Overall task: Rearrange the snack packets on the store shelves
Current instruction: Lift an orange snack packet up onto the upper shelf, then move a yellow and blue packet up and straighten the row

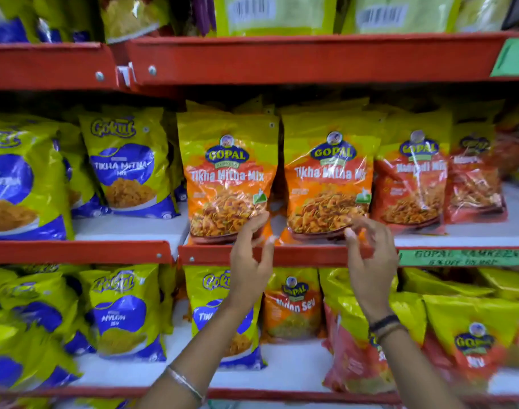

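Note:
Two orange and yellow Gopal Tikha Mitha Mix packets stand upright side by side on the middle shelf (281,255): the left packet (227,175) and the right packet (329,178). My left hand (250,255) is raised in front of the shelf lip, fingertips touching the lower right corner of the left packet, fingers apart. My right hand (370,255) hovers at the lower right corner of the right packet, fingers spread and blurred, holding nothing.
Blue and yellow Gokul packets (128,163) fill the shelf to the left. Red Gopal packets (411,178) stand to the right. The lower shelf holds a Gokul packet (211,305), a Nylon Sev packet (293,305) and leaning red packets (355,349). A green price label (464,256) sits on the shelf lip.

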A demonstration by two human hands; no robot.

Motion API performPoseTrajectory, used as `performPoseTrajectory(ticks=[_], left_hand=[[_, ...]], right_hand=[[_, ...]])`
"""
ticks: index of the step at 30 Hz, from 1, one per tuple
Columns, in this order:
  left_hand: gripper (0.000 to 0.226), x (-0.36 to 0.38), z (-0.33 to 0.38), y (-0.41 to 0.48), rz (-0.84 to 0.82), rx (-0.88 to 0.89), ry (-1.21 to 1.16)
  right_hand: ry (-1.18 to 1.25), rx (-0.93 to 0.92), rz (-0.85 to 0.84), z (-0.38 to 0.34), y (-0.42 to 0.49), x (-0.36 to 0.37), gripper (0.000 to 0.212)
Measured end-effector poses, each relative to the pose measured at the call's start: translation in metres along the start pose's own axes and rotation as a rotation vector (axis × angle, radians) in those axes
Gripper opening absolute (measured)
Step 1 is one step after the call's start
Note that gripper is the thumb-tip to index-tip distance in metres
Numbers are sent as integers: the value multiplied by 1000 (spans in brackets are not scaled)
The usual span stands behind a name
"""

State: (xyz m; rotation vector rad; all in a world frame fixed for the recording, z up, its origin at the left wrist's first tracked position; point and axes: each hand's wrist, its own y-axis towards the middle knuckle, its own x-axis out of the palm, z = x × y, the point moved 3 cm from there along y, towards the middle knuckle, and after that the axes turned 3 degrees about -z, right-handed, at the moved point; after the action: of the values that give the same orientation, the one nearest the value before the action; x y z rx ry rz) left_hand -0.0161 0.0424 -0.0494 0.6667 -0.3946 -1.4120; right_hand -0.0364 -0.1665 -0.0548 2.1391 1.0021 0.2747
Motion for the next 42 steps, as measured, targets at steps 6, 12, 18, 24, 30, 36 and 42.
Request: performPoseTrajectory(ticks=[6,12,18,24,30,36,42], left_hand=[[32,-66,-63,-65,160,-34,126],[61,-112,-173,-124,45,-417,129],[81,-123,-230,-153,-201,-790,51],[65,-125,-242,-140,-354,-760,88],[43,-140,-228,-153,-300,-751,-13],[37,-170,-184,-170,-193,-715,-86],[26,-209,-131,-144,-196,-594,-94]], right_hand=[[147,212,-296,13,-119,54,12],[163,641,-635,71,-199,121,31],[216,822,-838,103,-219,163,71],[230,820,-762,112,-231,170,39],[214,774,-668,87,-243,155,38],[272,734,-608,37,-253,139,34],[320,626,-617,-28,-230,137,30]])
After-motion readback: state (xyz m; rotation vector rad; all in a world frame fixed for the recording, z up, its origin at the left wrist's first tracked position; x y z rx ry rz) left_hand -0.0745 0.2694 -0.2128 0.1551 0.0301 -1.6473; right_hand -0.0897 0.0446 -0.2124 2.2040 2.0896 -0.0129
